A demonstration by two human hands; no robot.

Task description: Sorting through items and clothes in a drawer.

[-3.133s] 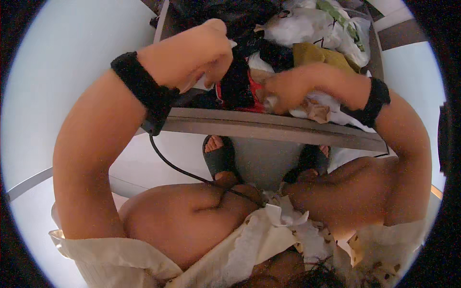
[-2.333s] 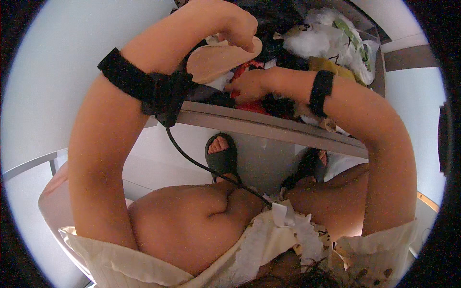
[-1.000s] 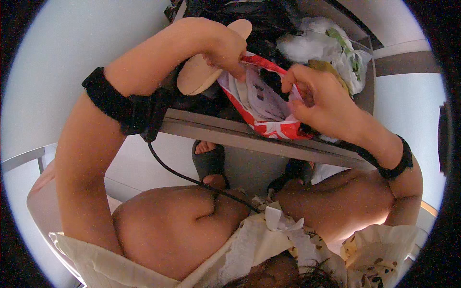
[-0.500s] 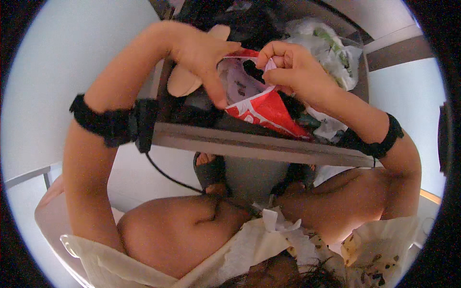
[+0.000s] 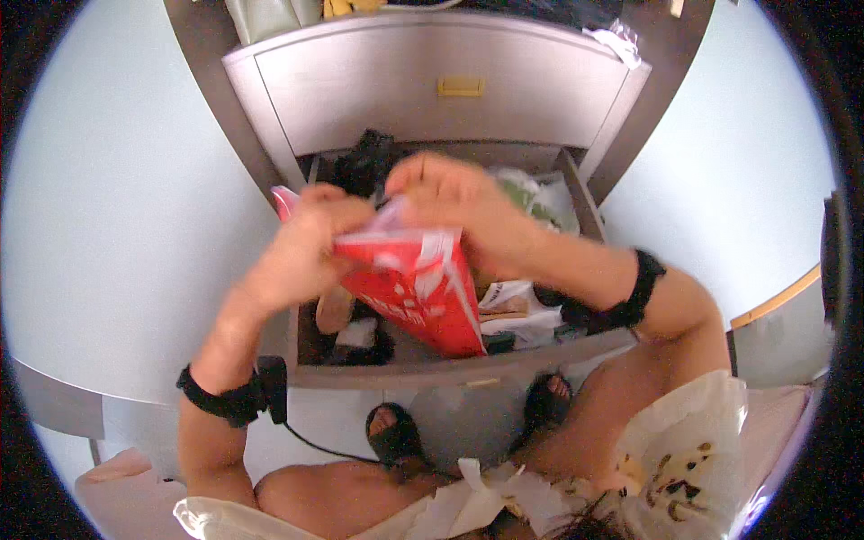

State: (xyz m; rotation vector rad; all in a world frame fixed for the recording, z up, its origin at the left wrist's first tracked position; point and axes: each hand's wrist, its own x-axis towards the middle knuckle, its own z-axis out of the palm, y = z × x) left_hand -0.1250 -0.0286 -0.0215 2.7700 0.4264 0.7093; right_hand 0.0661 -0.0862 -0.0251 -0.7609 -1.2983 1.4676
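Observation:
A red plastic bag (image 5: 418, 292) with white markings and a pale inside is held up over an open drawer (image 5: 396, 373), tilted with one corner pointing down. My left hand (image 5: 310, 238) grips the left part of its rim, with the fingers curled over the edge. At the mouth, my right hand (image 5: 459, 211) has bent fingers on the rim; motion blur softens them, and the fingertips are partly hidden. What the bag contains does not show.
Dark items (image 5: 364, 162), a clear plastic bag with something green (image 5: 540, 202) and a flat tan piece (image 5: 335, 310) lie in the drawer. Above is a pale drawer front (image 5: 360, 99) with a yellowish handle (image 5: 461, 86). A cable (image 5: 328, 450) hangs from my left wrist's black band (image 5: 225, 396).
The view now takes in more of the cabinet. Both hands and the bag sit lower and further left in it. The bag's mouth, wide open before, has narrowed.

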